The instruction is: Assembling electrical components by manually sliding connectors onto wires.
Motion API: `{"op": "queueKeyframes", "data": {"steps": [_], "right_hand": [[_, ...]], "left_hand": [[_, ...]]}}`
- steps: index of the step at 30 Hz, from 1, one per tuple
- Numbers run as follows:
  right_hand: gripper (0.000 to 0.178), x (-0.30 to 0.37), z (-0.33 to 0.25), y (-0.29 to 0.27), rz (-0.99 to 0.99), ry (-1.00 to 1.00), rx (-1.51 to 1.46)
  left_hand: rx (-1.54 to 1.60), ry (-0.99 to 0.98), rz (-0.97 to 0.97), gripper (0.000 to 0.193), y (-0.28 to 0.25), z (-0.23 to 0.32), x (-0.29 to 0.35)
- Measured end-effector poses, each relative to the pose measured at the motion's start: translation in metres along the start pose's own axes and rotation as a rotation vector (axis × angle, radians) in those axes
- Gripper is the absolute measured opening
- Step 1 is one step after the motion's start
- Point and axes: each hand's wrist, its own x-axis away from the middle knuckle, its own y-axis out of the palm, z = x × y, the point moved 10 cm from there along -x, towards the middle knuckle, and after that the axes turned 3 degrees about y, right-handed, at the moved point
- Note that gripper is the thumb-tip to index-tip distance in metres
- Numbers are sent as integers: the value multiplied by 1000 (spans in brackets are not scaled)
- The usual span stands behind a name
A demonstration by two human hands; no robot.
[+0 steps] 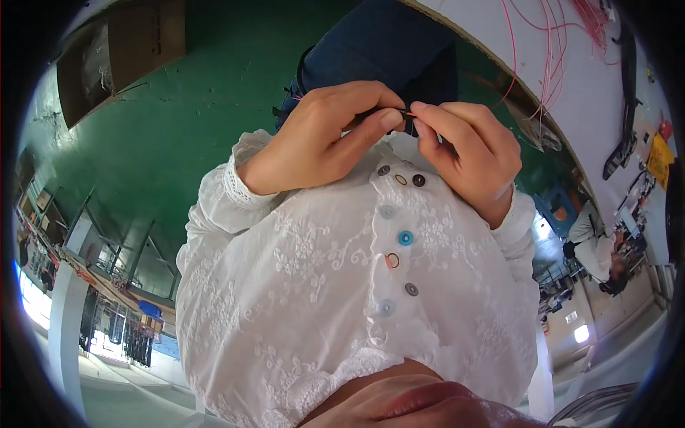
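In front of my chest, my left hand (328, 135) pinches a thin dark piece between thumb and forefinger. A short orange-red wire end (410, 114) shows in the narrow gap between the hands. On the other side of that gap, my right hand (467, 146) is closed, its thumb and forefinger pressed together at the wire. Most of what lies inside the left fingers is hidden. Dark strands with a bit of pink (294, 96) stick out behind the left hand, over the blue trousers (385, 43); whether they join the held piece I cannot tell.
A white tabletop (492, 25) curves along the upper right, with loose pink wires (549, 64) hanging over its edge. On it lie a long black object (628, 93) and a yellow item (659, 160). A cardboard box (146, 36) stands upper left. Another person (594, 246) is at the right.
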Motion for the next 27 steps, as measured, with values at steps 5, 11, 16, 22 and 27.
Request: {"op": "queueKeyframes", "data": {"steps": [5, 11, 16, 22, 27], "right_hand": [[25, 5, 3, 0, 9, 19, -1], [20, 7, 17, 7, -67, 274, -188], [16, 13, 25, 10, -75, 367, -208], [10, 25, 43, 19, -112, 613, -441], [12, 18, 34, 11, -136, 399, -293]], "left_hand": [[-84, -2, -19, 12, 4, 6, -2], [-455, 251, 41, 16, 6, 30, -3], [-672, 370, 94, 21, 17, 41, -2], [-600, 368, 91, 19, 14, 37, -3], [-421, 242, 114, 16, 4, 30, -3]]}}
